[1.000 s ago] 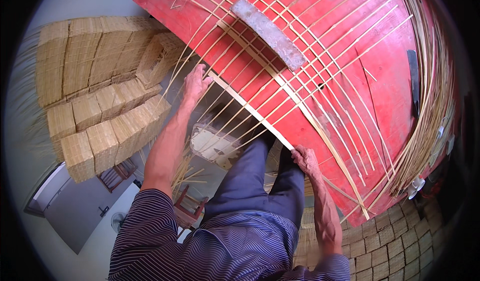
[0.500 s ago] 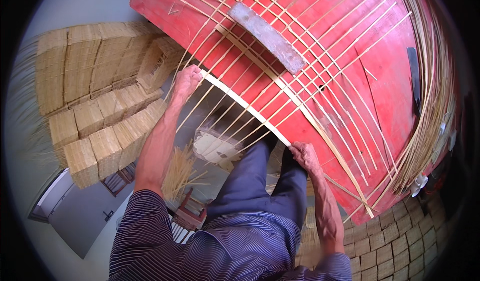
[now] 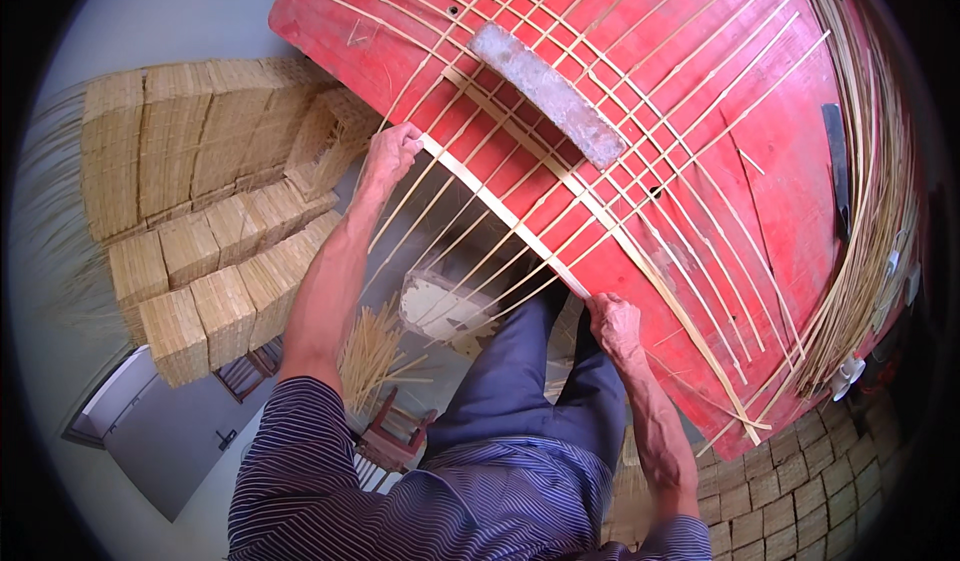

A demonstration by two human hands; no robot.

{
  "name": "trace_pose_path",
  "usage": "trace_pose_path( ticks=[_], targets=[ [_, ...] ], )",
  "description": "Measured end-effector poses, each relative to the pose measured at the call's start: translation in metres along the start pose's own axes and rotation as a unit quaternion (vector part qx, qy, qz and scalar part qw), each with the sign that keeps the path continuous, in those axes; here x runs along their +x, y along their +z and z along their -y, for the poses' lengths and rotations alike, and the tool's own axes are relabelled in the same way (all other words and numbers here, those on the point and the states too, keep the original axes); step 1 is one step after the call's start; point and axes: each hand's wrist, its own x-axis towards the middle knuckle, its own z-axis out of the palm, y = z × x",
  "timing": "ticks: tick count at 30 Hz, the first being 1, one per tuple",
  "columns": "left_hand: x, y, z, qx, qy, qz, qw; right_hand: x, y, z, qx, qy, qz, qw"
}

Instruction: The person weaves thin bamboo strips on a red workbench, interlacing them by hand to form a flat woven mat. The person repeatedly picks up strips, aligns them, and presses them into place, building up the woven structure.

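White strip [image 3: 500, 207] | between hands [image 3: 396, 151], ends gripped | along red tabletop [image 3: 790, 176]

Looking down at a red table [image 3: 800, 201] with thin tan strips [image 3: 680, 139] laid crisscross on it. Gripping a flat pale strip [image 3: 516, 226] near one end with the left hand [image 3: 397, 151] at 11 o'clock, and near the other with the right hand [image 3: 614, 323] at 4. Also seeing a chunky grey bar [image 3: 548, 93] on top at 1 o'clock, stacked woven bundles [image 3: 165, 146] around 9 to 10, plus a grey door [image 3: 180, 451] way out at 8
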Motion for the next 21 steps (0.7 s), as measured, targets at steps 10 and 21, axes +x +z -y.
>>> trace_pose_path(
  ticks=[10,21],
  targets=[
    [-0.012,-0.012,0.003,-0.059,0.039,0.025,0.997,0.003,-0.006,-0.004,-0.045,-0.013,-0.05,0.998],
    [0.035,-0.002,-0.019,0.072,0.074,0.047,0.993,0.019,-0.031,0.013,-0.119,0.007,-0.108,0.987]
  ],
)
